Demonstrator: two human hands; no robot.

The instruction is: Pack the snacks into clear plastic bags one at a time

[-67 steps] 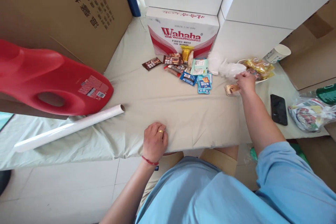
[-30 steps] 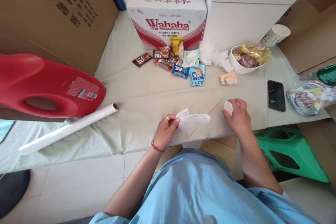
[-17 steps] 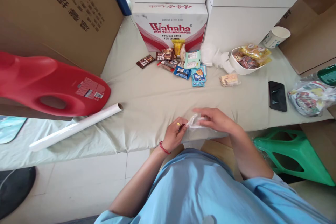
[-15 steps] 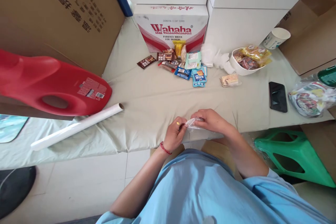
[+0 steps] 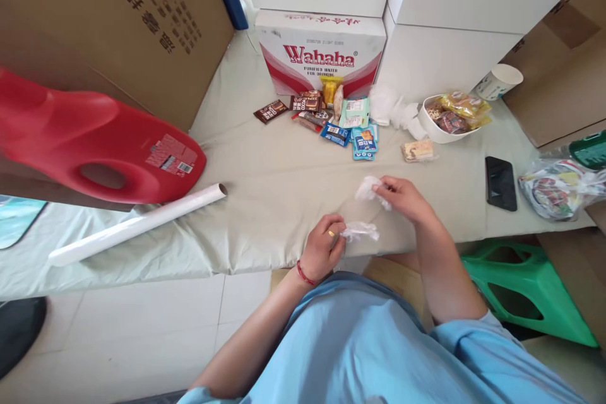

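My left hand (image 5: 322, 247) is closed at the front edge of the cloth-covered table, pinching a strip of thin, crumpled white plastic (image 5: 363, 231) that trails to the right. Slightly farther forward, my right hand (image 5: 402, 197) grips another crumpled white plastic piece (image 5: 367, 190) between thumb and fingers. The two pieces are apart. Beyond the hands lie a wrapped biscuit (image 5: 417, 151) and a pile of small snack packets, with blue packets (image 5: 364, 141) in front and brown cocoa packets (image 5: 271, 111) at the left.
A white bowl of wrapped snacks (image 5: 445, 134) stands beside crumpled white plastic (image 5: 389, 106). A Wahaba-style red and white carton (image 5: 322, 53) is behind. At left are a red jug (image 5: 156, 161) and white roll (image 5: 142, 226); at right, a phone (image 5: 500, 184), paper cup (image 5: 499, 81) and green stool (image 5: 530, 290).
My right hand has moved up and away from the left, carrying one white plastic piece. The other piece stays in my left hand, now stretched out to the right. The view has shifted slightly.
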